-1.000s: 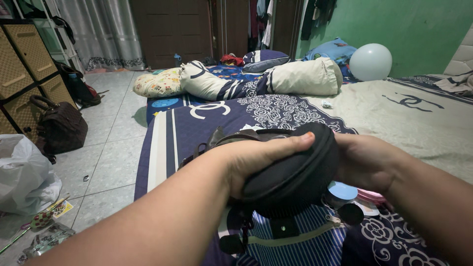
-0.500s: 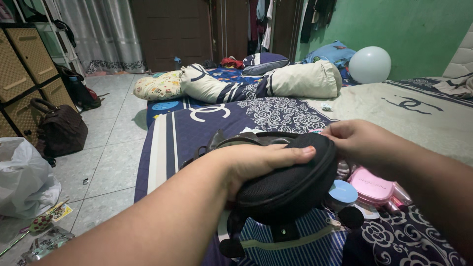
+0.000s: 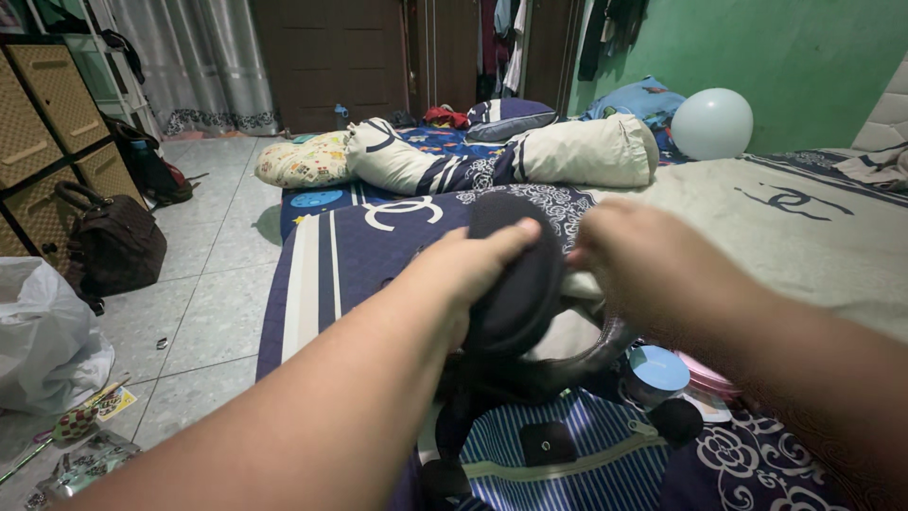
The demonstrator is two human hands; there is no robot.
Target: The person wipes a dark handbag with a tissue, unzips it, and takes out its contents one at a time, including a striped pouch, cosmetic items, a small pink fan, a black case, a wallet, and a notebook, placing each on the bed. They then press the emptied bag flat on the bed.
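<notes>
I am gripping the black round pouch (image 3: pixel 511 279) with my left hand (image 3: pixel 463 270), thumb lying over its top edge. It is tilting upright between both hands. My right hand (image 3: pixel 643 260) is touching its right side; its grip is blurred, so I cannot tell.

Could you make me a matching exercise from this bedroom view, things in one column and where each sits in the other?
Things:
1. black pouch
2. pale balloon
3. brown handbag
4. white plastic bag

Places:
A. on the floor by the woven drawers
B. held in the left hand
C. at the picture's left edge, on the floor
D. against the green wall

Pairs: 1-B, 2-D, 3-A, 4-C
</notes>
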